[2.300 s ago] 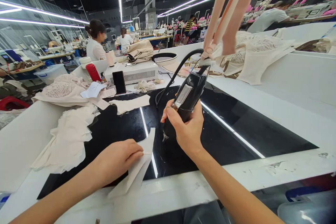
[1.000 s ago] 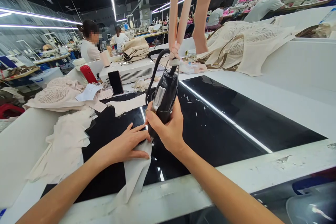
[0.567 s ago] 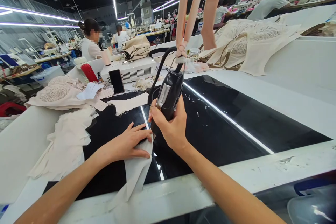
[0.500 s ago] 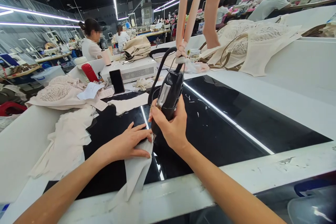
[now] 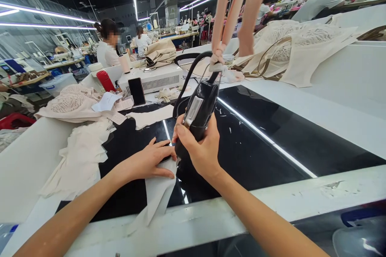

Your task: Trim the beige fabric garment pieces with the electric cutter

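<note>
My right hand (image 5: 199,144) is wrapped around a black corded power tool (image 5: 201,106), held tilted with its narrow tip down at the edge of a pale fabric piece (image 5: 158,192). Beside that tip, my left hand (image 5: 152,158) lies palm down with fingers spread, pressing the fabric against a glossy black board (image 5: 256,140). Under its fingers is a dark, smooth-edged thing, mostly covered. The fabric trails over the table's front edge. Peach elastic straps (image 5: 221,20) are knotted at the tool's top, and its cable loops behind.
At left lie a heap of pale fabric pieces (image 5: 78,156) and a lace bra (image 5: 69,102). Behind the board are a cut strip (image 5: 152,116), a phone (image 5: 136,91) and a white vented box (image 5: 159,80). More lace garments (image 5: 304,48) lie at back right. Co-workers sit farther off.
The head view has shifted slightly, so the scene sits a little farther right. Both hands keep nearly the same hold, with the tool's tip still at the fabric edge.
</note>
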`<action>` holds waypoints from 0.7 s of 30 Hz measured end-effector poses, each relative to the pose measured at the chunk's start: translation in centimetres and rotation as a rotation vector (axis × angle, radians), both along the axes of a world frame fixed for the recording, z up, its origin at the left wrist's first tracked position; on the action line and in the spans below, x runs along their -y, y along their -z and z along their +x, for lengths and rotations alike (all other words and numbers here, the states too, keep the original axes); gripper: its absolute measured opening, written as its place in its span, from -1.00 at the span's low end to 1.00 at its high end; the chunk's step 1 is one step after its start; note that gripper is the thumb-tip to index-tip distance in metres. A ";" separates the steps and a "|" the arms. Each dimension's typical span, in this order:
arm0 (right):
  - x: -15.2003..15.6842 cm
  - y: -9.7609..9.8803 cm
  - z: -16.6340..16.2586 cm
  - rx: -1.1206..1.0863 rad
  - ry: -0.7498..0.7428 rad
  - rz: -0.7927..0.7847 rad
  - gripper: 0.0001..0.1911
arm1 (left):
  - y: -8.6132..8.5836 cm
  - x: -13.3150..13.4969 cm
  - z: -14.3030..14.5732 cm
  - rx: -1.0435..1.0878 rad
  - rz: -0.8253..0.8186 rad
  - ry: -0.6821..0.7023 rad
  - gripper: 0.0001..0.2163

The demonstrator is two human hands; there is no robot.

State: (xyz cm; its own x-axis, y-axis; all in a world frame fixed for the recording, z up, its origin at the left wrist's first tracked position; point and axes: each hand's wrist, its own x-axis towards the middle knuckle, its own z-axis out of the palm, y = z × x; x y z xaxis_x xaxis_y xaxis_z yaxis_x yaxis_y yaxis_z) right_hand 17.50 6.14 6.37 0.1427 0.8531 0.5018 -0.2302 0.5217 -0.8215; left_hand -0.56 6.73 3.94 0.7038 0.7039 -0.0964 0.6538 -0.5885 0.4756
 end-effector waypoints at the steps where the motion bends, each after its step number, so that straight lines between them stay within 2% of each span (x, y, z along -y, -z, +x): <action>1: 0.1 0.0 0.0 -0.005 -0.001 -0.004 -0.72 | 0.1 0.0 0.0 0.003 -0.004 0.003 -0.63; 9: 1.0 0.6 -0.1 0.017 -0.012 -0.003 -0.72 | 0.2 -0.2 0.0 0.029 -0.028 0.010 -0.67; 21: 1.5 0.7 -0.4 0.028 -0.017 -0.018 -0.71 | 0.5 -0.5 -0.1 0.015 -0.024 0.027 -0.46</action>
State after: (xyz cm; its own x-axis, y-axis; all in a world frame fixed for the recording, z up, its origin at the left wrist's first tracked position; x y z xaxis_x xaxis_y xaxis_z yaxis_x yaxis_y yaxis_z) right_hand 17.11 4.65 5.68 0.1139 0.8643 0.4899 -0.2155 0.5029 -0.8371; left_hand -0.64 7.23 3.45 0.7240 0.6822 -0.1023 0.6306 -0.5944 0.4990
